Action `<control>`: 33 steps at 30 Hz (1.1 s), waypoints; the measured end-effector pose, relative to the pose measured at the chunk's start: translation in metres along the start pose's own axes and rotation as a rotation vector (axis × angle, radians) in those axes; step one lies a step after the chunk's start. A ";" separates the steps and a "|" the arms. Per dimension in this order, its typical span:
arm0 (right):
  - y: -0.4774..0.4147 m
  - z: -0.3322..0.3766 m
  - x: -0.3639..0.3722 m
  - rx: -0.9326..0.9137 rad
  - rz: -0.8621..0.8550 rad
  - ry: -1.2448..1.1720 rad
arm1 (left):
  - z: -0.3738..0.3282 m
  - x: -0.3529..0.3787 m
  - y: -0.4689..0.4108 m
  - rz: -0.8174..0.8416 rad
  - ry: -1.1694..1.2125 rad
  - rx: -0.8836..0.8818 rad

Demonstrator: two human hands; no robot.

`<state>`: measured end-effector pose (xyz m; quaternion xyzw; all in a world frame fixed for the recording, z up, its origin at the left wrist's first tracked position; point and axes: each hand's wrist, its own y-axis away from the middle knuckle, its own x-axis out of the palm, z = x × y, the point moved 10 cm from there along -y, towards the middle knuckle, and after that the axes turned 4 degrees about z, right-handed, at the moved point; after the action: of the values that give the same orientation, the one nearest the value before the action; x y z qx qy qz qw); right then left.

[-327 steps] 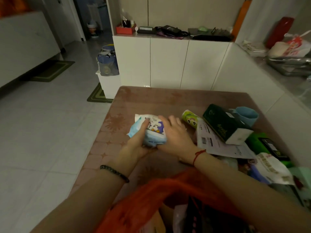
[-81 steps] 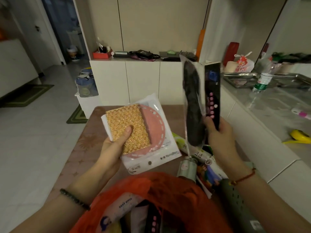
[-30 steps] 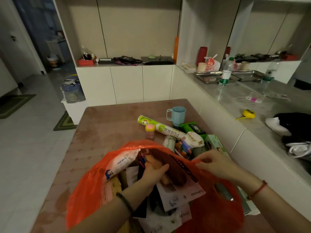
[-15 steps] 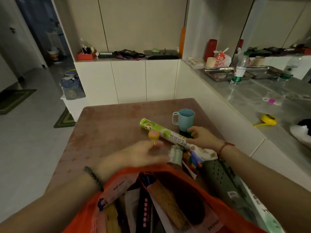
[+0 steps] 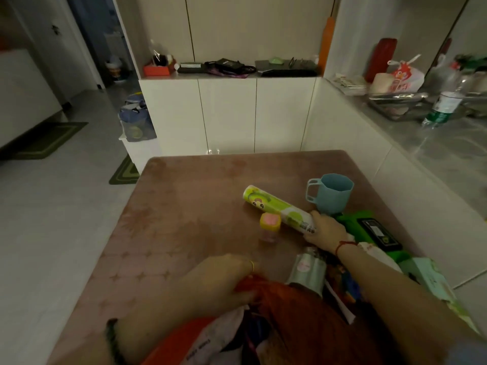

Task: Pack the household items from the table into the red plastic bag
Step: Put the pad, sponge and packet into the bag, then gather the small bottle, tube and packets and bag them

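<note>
The right hand is curled round the near end of the one green tube, its fingertips hidden under it. The left hand, blurred, pinches the rim of the red bag, which sits at the table's near edge below both forearms, its lower part cut off from view. Near the tube stand one blue cup, one yellow-capped bottle and one silver can, and a green box lies partly hidden behind the right wrist.

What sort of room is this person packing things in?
Probably a home, likely a kitchen-dining corner: white cabinets, a grey stone-look counter with a water bottle, and a brown table.
</note>
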<state>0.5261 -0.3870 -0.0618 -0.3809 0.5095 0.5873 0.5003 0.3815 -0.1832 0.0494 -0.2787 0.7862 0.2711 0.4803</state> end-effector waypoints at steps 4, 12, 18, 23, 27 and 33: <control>0.046 0.014 -0.065 -0.102 -0.263 -0.220 | 0.000 -0.002 0.012 -0.016 0.093 -0.004; 0.254 0.098 -0.140 -0.307 -0.186 -1.333 | -0.009 0.008 0.048 0.067 -0.116 -0.121; 0.355 0.157 -0.049 -0.407 0.087 -1.138 | -0.001 -0.003 0.074 -0.051 0.032 -0.354; 0.373 0.123 -0.004 -0.353 0.240 -0.753 | 0.028 -0.012 0.108 -0.203 0.135 -0.559; 0.374 0.098 -0.025 -0.394 0.110 -0.508 | 0.011 -0.034 0.111 -0.281 0.148 -0.495; 0.369 0.073 -0.020 -0.368 0.063 -0.200 | 0.002 -0.052 0.097 -0.409 0.215 -0.262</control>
<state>0.1743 -0.3118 0.0516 -0.3894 0.3531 0.7208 0.4518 0.3348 -0.1047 0.1113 -0.5189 0.7183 0.2364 0.3987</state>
